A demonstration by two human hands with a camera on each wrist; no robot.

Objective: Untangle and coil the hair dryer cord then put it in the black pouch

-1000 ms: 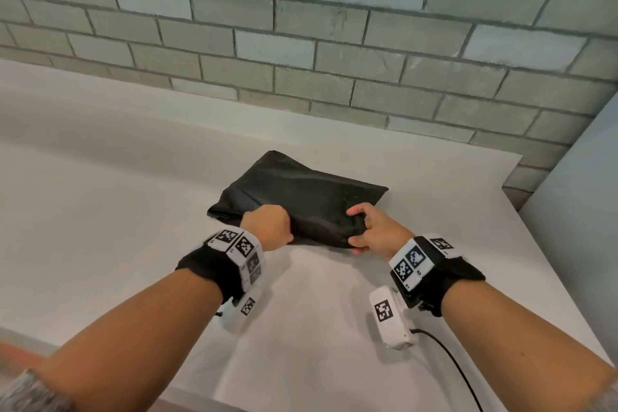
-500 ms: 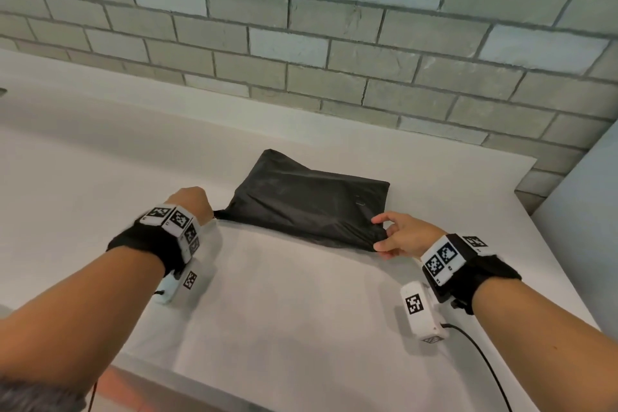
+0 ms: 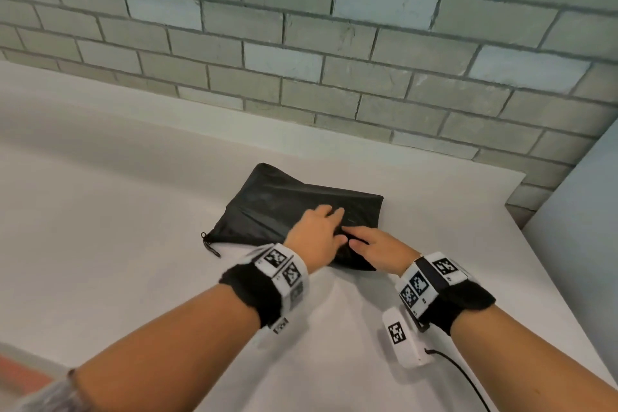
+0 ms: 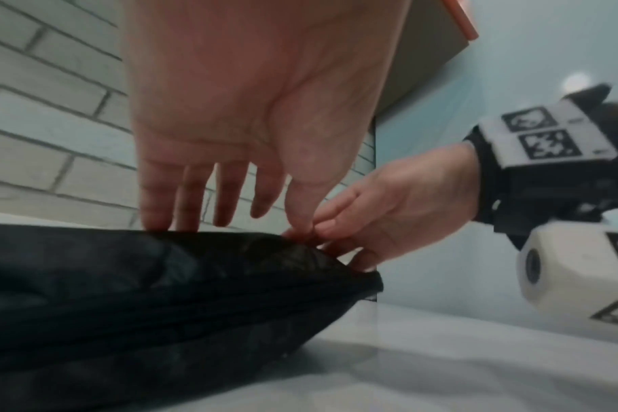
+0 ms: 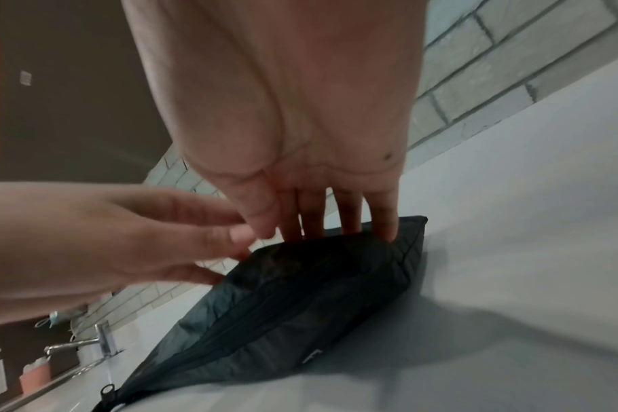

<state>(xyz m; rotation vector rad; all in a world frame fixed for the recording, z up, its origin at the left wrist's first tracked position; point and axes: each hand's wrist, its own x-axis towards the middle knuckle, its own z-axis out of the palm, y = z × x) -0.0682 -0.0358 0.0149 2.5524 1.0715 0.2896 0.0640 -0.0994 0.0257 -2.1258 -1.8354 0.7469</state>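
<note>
Pressing flat, with both grips wide and fingers straight, left hand (image 3: 317, 234) and right hand (image 3: 378, 246) atop the bulging black fabric zip pouch (image 3: 284, 207) near the white counter's (image 3: 117, 244) far right corner; best smoothing gently, checking the zip.

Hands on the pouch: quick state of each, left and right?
Left hand: open, fingers straight, resting on top of the black pouch.
Right hand: open, fingers extended, touching the pouch's near right end; no grip visible.
</note>
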